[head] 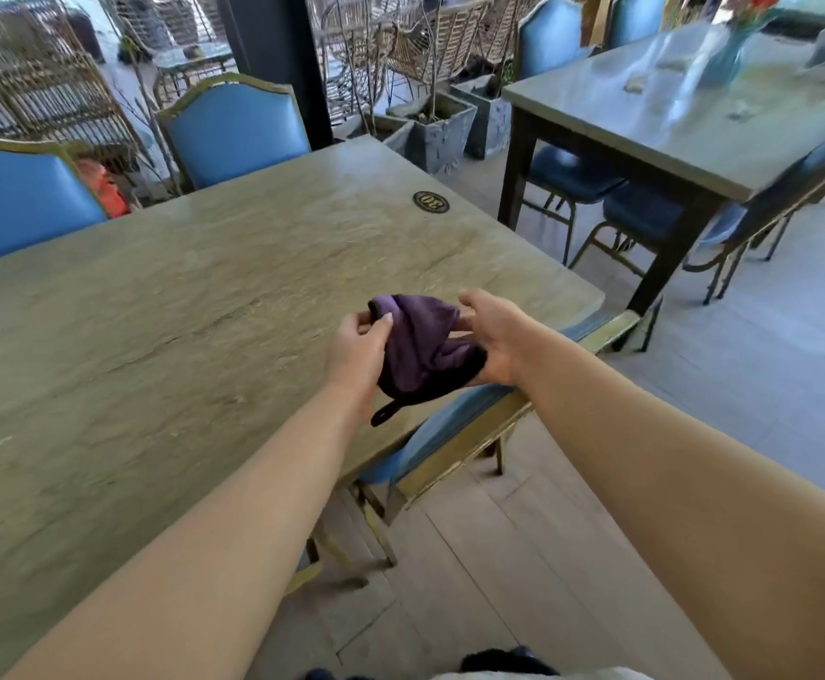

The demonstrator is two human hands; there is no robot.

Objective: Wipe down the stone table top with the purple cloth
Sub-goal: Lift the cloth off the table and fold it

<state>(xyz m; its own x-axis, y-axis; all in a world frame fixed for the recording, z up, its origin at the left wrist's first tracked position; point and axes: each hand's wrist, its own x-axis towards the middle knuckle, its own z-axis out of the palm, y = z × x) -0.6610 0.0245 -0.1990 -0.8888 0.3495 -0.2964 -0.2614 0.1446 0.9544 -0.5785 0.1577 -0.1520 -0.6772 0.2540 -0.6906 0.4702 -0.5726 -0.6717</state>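
A crumpled purple cloth with a dark edge hangs in the air between both hands, just above the near right edge of the stone table top. My left hand pinches its upper left corner between thumb and fingers. My right hand cups the cloth's right side from underneath. A dark strap of the cloth dangles below my left wrist. The cloth does not touch the stone.
A round number plaque sits on the table's far right part. Blue chairs stand around the table, one tucked under the near right edge. A second table with a blue vase stands to the right.
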